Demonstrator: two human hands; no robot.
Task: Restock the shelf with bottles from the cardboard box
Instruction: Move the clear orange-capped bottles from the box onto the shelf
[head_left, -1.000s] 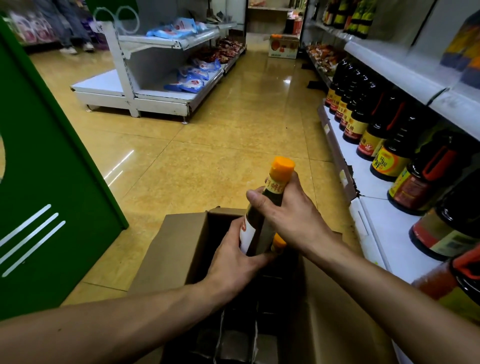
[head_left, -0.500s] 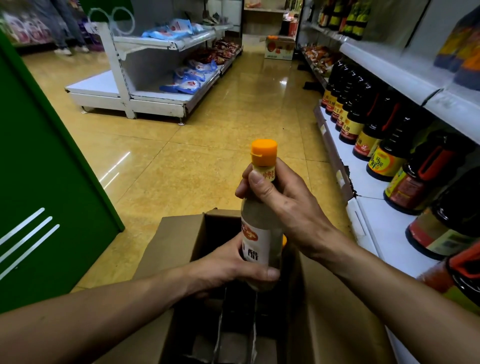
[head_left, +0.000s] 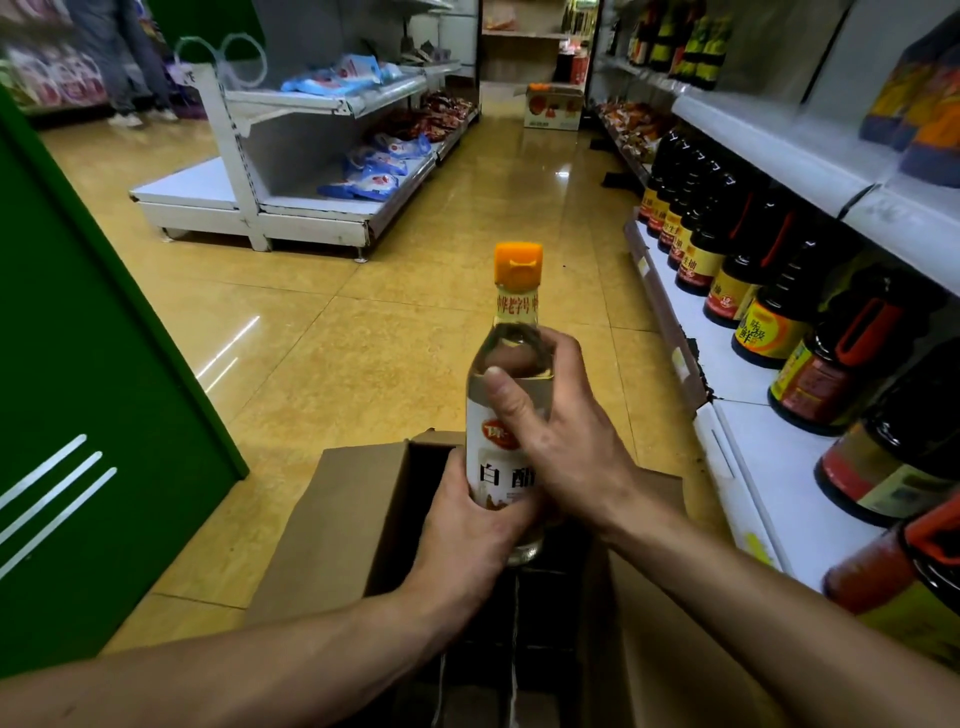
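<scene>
A clear vinegar bottle (head_left: 511, 332) with an orange cap and a white label stands upright above the open cardboard box (head_left: 337, 525). My left hand (head_left: 467, 535) grips its lower part from the left. My right hand (head_left: 561, 441) wraps around its middle from the right, thumb across the front. The inside of the box is dark and partly hidden by my arms. The white shelf (head_left: 779, 467) at the right carries a row of dark sauce bottles (head_left: 779, 322) near its back.
A green panel (head_left: 93, 415) stands close on the left. A white shelf unit (head_left: 291, 208) with blue packets stands across the tiled aisle. Another carton (head_left: 553, 106) sits at the aisle's far end. A person's legs (head_left: 119, 62) show at the far left.
The bottle has risen out of the box and turned upright. My right hand slid from the neck down to the middle. My left hand stayed on its lower part.
</scene>
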